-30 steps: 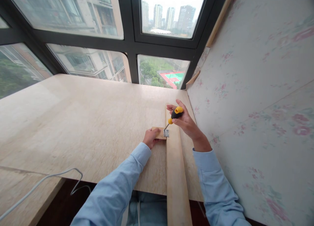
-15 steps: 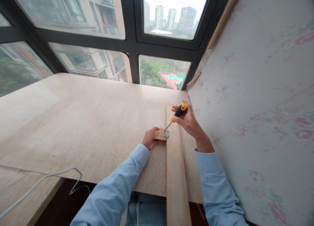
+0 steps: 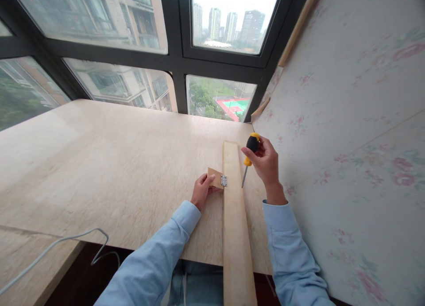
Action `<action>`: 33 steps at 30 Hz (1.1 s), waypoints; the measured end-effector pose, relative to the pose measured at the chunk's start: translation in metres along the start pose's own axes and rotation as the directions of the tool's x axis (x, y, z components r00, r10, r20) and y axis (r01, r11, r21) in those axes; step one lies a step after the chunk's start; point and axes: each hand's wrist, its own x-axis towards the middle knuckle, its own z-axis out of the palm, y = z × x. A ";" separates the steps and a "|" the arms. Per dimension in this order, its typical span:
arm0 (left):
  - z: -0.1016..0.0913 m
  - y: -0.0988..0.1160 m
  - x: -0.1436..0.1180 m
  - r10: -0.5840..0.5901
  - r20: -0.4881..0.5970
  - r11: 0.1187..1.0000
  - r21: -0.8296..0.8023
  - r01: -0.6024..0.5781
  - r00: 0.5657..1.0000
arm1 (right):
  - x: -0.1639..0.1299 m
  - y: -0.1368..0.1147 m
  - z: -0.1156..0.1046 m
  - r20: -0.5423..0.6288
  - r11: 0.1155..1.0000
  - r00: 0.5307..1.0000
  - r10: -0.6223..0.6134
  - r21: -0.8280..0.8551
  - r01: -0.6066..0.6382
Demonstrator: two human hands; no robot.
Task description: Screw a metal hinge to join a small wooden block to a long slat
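My left hand (image 3: 202, 190) is closed on a small wooden block (image 3: 214, 175), thumb on top. The block tilts a little at the edge of a long wooden board (image 3: 235, 217). A small metal hinge (image 3: 224, 180) spans the joint, one leaf on the block and the other on the board. My right hand (image 3: 266, 162) grips a screwdriver (image 3: 252, 143) by its black and yellow handle. Its shaft points down beside the board's right edge, apart from the hinge.
The board lies on a beige stone-patterned sill (image 3: 116, 164) and sticks out past its front edge. A grey cable (image 3: 66, 238) curls at the lower left. Floral wallpaper covers the wall (image 3: 332, 164) close on the right. Dark-framed windows (image 3: 175, 89) stand behind.
The screwdriver has come off the hinge and swung right, now pointing down beside the board. My left hand has tilted the block, its left end raised.
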 end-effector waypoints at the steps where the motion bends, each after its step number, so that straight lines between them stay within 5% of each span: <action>1: 0.000 -0.003 -0.004 0.063 0.025 0.997 0.045 -0.064 0.998 | 0.001 0.001 -0.002 0.006 0.998 1.000 0.001 -0.064 -0.001; 5: -0.003 -0.012 -0.022 0.278 0.223 0.884 0.321 -0.340 0.934 | 0.004 0.007 -0.004 0.056 0.980 0.998 -0.004 -0.199 0.015; 8: -0.003 -0.020 -0.030 0.397 0.448 0.553 0.580 -0.598 0.801 | 0.006 0.013 -0.004 0.057 0.975 0.998 0.006 -0.222 0.007; 11: 0.003 -0.025 -0.034 0.378 0.633 0.162 0.673 -0.722 0.675 | 0.008 0.018 -0.005 0.027 0.975 1.000 0.013 -0.224 -0.006; 15: 0.013 -0.028 -0.039 0.335 0.671 -0.035 0.710 -0.703 0.661 | 0.009 0.019 -0.008 -0.024 0.971 1.000 0.016 -0.237 -0.021; 20: 0.012 -0.027 -0.047 0.335 0.673 -0.016 0.704 -0.710 0.659 | 0.011 0.020 -0.014 -0.006 0.932 1.000 0.013 -0.361 -0.014; 24: 0.005 -0.033 -0.055 0.362 0.620 0.061 0.729 -0.681 0.696 | 0.013 0.029 -0.020 0.079 0.819 0.984 0.160 -0.566 -0.088; 29: 0.003 -0.049 -0.065 0.359 0.475 0.184 0.808 -0.560 0.804 | 0.011 0.047 -0.023 0.180 0.608 0.869 0.462 -0.777 -0.162; 33: 0.007 -0.067 -0.075 0.366 0.353 0.292 0.835 -0.466 0.861 | 0.007 0.063 -0.020 0.226 0.542 0.793 0.566 -0.826 -0.152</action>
